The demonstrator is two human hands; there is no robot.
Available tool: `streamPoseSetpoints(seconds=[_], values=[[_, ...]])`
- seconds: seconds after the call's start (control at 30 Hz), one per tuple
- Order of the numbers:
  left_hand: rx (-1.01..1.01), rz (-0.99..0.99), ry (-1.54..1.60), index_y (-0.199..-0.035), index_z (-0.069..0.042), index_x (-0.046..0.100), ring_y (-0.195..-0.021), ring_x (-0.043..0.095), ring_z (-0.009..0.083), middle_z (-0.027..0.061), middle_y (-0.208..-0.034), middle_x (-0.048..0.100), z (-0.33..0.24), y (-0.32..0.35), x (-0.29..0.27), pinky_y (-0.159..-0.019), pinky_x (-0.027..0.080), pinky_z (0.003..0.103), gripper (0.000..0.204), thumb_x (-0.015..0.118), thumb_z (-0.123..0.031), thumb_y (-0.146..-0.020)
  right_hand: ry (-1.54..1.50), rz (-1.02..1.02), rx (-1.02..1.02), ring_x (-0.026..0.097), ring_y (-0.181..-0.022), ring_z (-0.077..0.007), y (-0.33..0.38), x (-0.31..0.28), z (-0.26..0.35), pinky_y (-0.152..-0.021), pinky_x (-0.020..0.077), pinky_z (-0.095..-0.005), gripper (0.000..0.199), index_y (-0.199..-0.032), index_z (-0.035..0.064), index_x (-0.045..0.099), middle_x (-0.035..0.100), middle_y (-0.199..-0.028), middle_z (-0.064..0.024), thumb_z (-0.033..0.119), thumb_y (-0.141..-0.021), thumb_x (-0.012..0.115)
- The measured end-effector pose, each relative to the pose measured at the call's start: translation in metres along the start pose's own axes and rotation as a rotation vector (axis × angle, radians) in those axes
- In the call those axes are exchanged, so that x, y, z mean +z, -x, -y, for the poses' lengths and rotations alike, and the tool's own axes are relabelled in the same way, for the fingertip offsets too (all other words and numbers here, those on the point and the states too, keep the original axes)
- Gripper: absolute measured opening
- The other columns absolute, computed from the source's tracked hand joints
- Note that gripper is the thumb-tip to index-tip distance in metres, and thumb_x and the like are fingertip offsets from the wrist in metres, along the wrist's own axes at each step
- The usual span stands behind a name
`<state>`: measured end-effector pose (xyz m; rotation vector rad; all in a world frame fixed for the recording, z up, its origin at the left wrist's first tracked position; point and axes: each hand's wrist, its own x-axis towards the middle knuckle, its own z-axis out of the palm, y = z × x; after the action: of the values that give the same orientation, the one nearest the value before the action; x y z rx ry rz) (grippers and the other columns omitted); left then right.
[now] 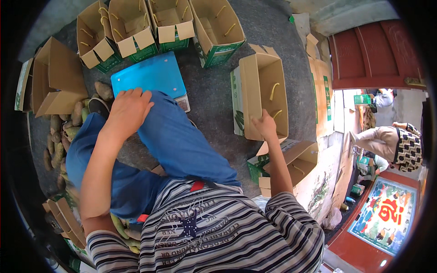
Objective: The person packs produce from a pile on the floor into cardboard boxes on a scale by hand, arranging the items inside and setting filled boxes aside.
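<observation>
Gripping the near rim of an open brown cardboard box with green printed sides (264,93), the right hand (265,126) has its fingers curled over the box's edge, clamped on the cardboard. That box stands on the grey gravelly floor (214,98), stretching away beyond the fingers, and two yellow strap handles show inside its far wall. Just behind the wrist sits a second open cardboard box (291,159), lower and partly tucked under the forearm.

The left hand (129,111) lies flat on the person's knee, clad in blue denim trousers (182,145); its fingers are spread slightly apart and hold nothing. Directly past those fingertips lies a flat bright-blue plastic platform of a weighing scale (148,75), close to the knee. Beyond the scale stands a row of four open cardboard boxes with green sides (159,25), well away from either hand. Outward from the left fingers, a heap of brownish-green oblong fruits (59,132) rests on the floor beside another open brown box (57,77).
</observation>
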<state>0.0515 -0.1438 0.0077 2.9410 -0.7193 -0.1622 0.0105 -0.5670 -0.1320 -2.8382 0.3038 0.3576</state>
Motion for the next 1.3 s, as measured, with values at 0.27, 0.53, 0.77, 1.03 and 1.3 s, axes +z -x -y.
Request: streamPoseSetpoints(seconds=[0.27, 0.53, 0.77, 1.03, 1.3], values=[[-0.076, 0.033, -0.043, -0.09, -0.003, 0.053, -0.079, 0.054, 0.0291, 0.0124, -0.082, 0.054, 0.007, 0.011, -0.007, -0.071, 0.042, 0.038, 0.019, 0.059, -0.018, -0.079, -0.425, -0.223, 0.114, 0.061, -0.068, -0.0203, -0.021, 0.005, -0.062, -0.065, 0.047, -0.0315, 0.034, -0.095, 0.0001, 0.06, 0.065, -0.076, -0.013, 0.027, -0.076, 0.067], [-0.09, -0.056, 0.0, -0.087, -0.003, 0.052, -0.08, 0.054, 0.0282, 0.0121, -0.08, 0.053, 0.013, 0.026, -0.015, -0.072, 0.042, 0.039, 0.02, 0.062, -0.018, -0.076, -1.384, -0.16, 0.178, 0.06, -0.076, -0.0186, 0.024, -0.072, -0.096, -0.067, 0.05, -0.0288, 0.041, -0.111, -0.0009, 0.049, 0.06, -0.091, -0.0074, 0.023, -0.081, 0.063], [-0.115, -0.08, 0.034, -0.087, -0.004, 0.053, -0.081, 0.054, 0.0282, 0.0117, -0.081, 0.053, 0.011, 0.028, -0.009, -0.071, 0.041, 0.039, 0.022, 0.063, -0.019, -0.075, -1.679, -0.232, -0.216, 0.055, -0.094, -0.0227, 0.021, -0.103, -0.073, -0.081, 0.0472, -0.0358, 0.051, -0.118, 0.0025, 0.045, 0.056, -0.105, -0.0079, 0.034, -0.08, 0.061], [-0.1, -0.065, 0.11, -0.087, -0.005, 0.056, -0.082, 0.055, 0.0271, 0.0109, -0.083, 0.056, 0.004, 0.03, 0.002, -0.07, 0.041, 0.038, 0.022, 0.063, -0.022, -0.075, -1.349, -0.234, -0.563, 0.055, -0.094, -0.0204, -0.045, -0.166, 0.04, -0.081, 0.0457, -0.0321, 0.056, -0.121, 0.0019, 0.041, 0.055, -0.106, -0.0083, 0.031, -0.079, 0.064], [-0.17, 0.01, 0.062, -0.087, -0.005, 0.059, -0.08, 0.056, 0.0253, 0.0111, -0.082, 0.057, 0.009, 0.028, 0.011, -0.068, 0.041, 0.036, 0.022, 0.064, -0.023, -0.074, -0.679, 0.092, -0.764, 0.057, -0.08, -0.0122, -0.032, -0.189, 0.256, -0.069, 0.0441, -0.0243, 0.025, -0.097, -0.0017, 0.058, 0.059, -0.085, -0.0026, 0.015, -0.079, 0.064]])
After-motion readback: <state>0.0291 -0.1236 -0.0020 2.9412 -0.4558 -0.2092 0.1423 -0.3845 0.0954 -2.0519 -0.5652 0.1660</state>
